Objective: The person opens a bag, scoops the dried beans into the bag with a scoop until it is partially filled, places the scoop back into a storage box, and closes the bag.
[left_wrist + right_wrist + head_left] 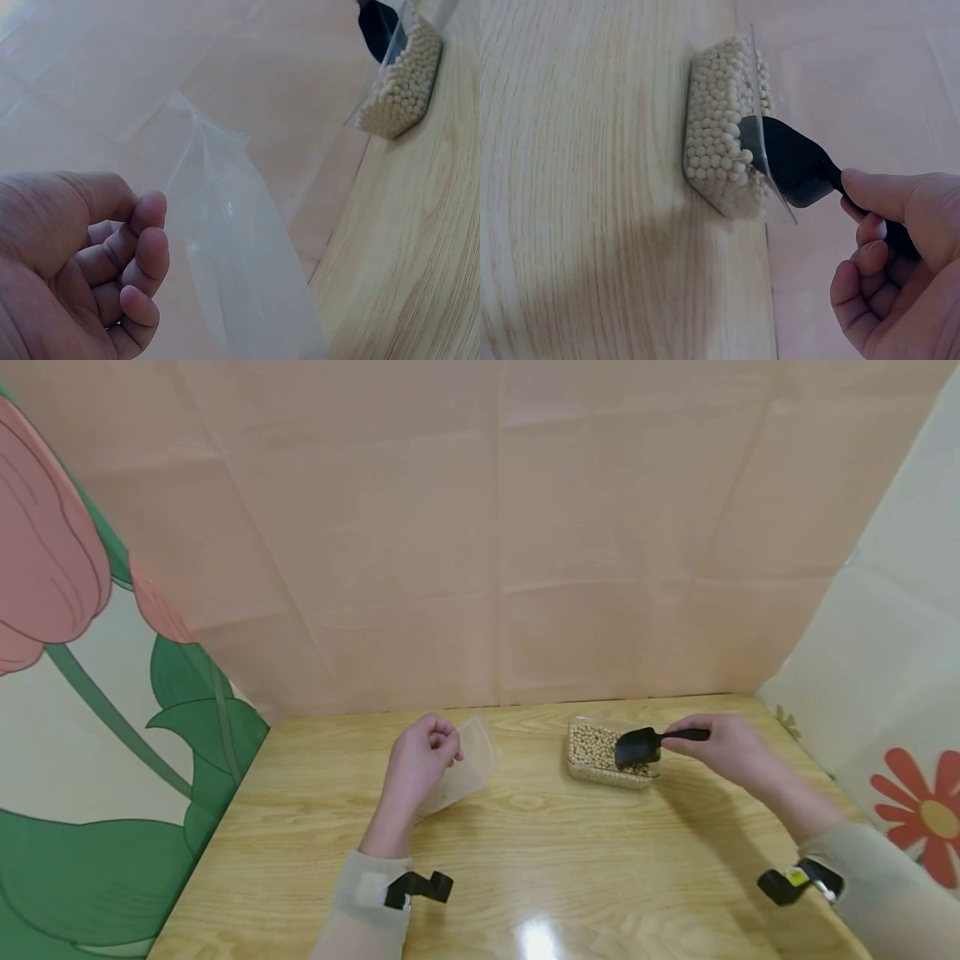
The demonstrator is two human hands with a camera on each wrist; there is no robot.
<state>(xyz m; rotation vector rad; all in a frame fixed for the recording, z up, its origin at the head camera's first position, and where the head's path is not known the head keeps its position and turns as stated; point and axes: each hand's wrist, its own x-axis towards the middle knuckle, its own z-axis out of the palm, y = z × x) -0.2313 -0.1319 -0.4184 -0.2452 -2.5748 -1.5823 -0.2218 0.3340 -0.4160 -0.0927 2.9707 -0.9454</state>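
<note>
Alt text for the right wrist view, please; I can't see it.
The right hand grips a black scoop that reaches into a clear box of pale beads. The box sits on a wood-grain table.

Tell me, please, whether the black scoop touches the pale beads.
Touching: in the right wrist view, the black scoop has its tip among the pale beads.

No text, label, brand, number or sign can be read in any view. The bag (477, 762), tub (609, 776), scoop (637, 747) and flowers (939, 819) show no legible lettering. The yellow patch (797, 876) on the right wrist camera (780, 888) is too small to tell whether it bears print; the pale patch (370, 889) on the left sleeve (360, 927) is too blurred.
</note>
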